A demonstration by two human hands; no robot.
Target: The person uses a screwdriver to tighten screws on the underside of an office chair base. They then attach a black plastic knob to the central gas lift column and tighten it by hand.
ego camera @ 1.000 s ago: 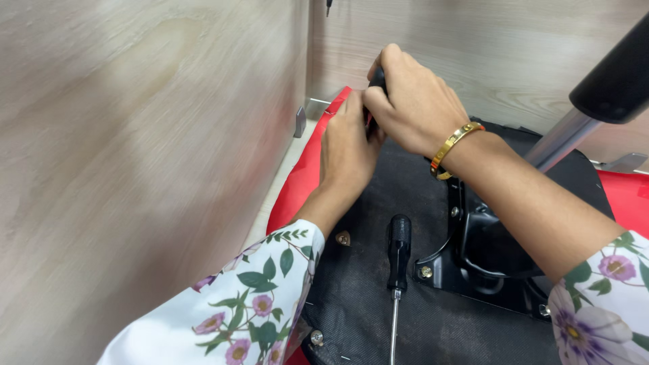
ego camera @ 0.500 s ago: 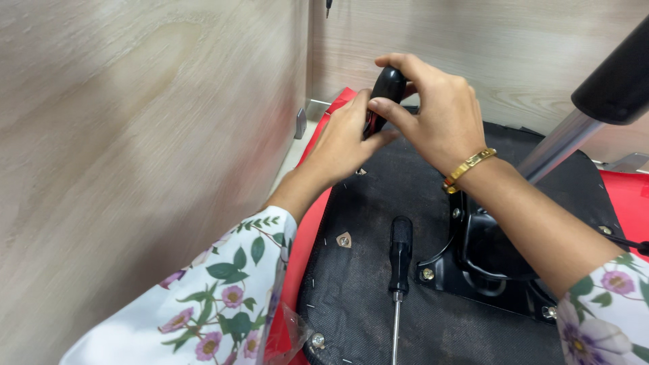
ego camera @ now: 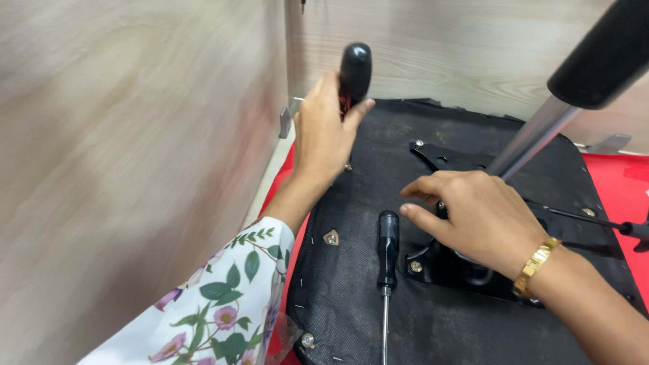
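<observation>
At centre, seen from the head camera, an overturned chair seat [ego camera: 365,284] is lying with its black fabric underside facing up, red upholstery showing along its left and right edges. Far left of centre, the left hand [ego camera: 323,138] is clamping its fingers around a black-handled tool [ego camera: 355,71], holding it upright just above the far left part of the seat; only the handle is showing, the working end being hidden behind the palm. Right of centre, the right hand [ego camera: 476,216] is resting loosely open, fingers spread and pointing left, on the black metal mechanism plate [ego camera: 446,267] bolted to the seat (a gold bracelet [ego camera: 534,267] is circling the wrist). Just beside the right index fingertip, a second screwdriver [ego camera: 387,270] is lying on the fabric, untouched, its black handle far and its metal shaft pointing toward the near edge. A silver column with a black sleeve [ego camera: 574,88] is rising from the plate toward the far right. A thin lever [ego camera: 595,220] is running right from the plate. Wood-grain panels [ego camera: 135,169] are standing at left and along the far side. A floral sleeve [ego camera: 223,311] is covering the left forearm.
</observation>
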